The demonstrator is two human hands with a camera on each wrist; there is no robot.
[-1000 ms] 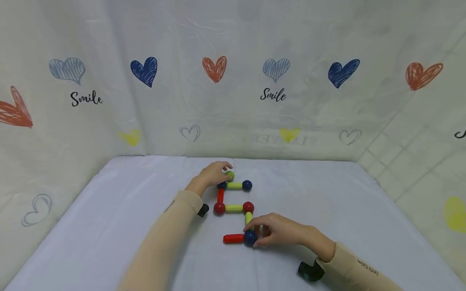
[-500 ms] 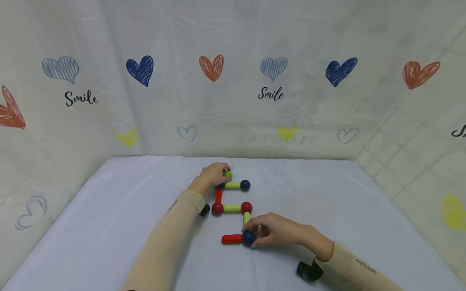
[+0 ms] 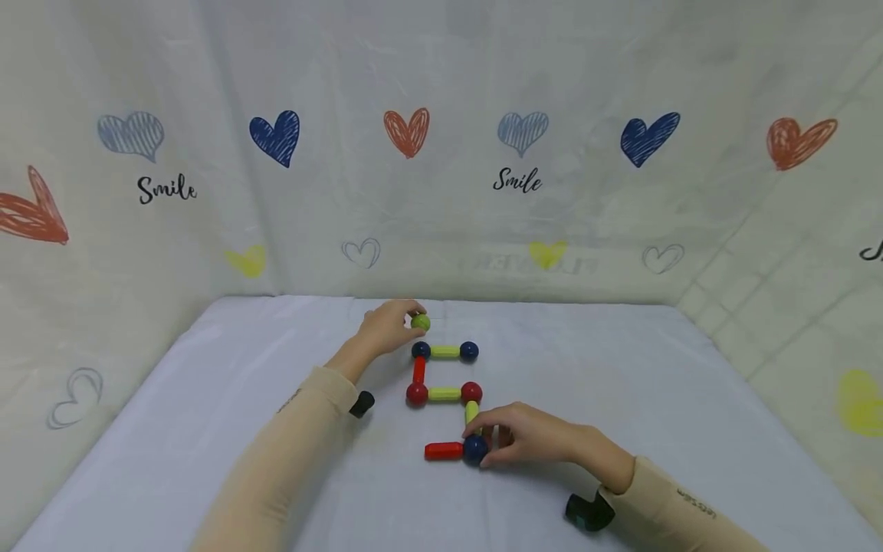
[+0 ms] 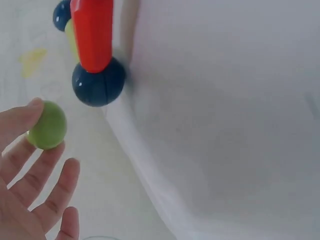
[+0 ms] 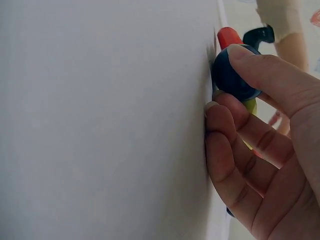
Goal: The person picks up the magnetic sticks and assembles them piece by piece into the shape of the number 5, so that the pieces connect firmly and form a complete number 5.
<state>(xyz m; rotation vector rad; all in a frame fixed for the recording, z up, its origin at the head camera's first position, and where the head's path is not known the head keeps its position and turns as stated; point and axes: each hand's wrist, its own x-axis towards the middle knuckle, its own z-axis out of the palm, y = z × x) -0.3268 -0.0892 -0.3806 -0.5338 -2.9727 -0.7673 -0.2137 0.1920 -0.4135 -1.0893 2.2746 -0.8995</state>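
Between thumb and fingers my left hand (image 3: 388, 326) pinches a green ball (image 4: 51, 126), just beyond the far-left blue ball (image 3: 421, 350) of a stick-and-ball figure. My right hand (image 3: 527, 435) grips the near blue ball (image 3: 475, 451) with thumb and fingers; in the right wrist view the thumb lies across that ball. A red stick (image 3: 444, 451) points left from it. A yellow-green stick, partly behind my fingers, runs up to a red ball (image 3: 472, 392). From there a yellow-green stick (image 3: 444, 394) reaches another red ball (image 3: 417, 395), and a red stick (image 3: 419, 370) climbs to the far-left blue ball.
A yellow-green stick (image 3: 444, 352) joins the far-left blue ball to another blue ball (image 3: 469, 352) at the figure's far right. The white cloth (image 3: 586, 368) covers the table up to a backdrop (image 3: 441, 215) printed with hearts. Dark wrist cameras hang below both sleeves.
My left hand has moved slightly up and left with the green ball, away from the far-left blue ball, which now shows whole. My right hand keeps its grip on the near blue ball.
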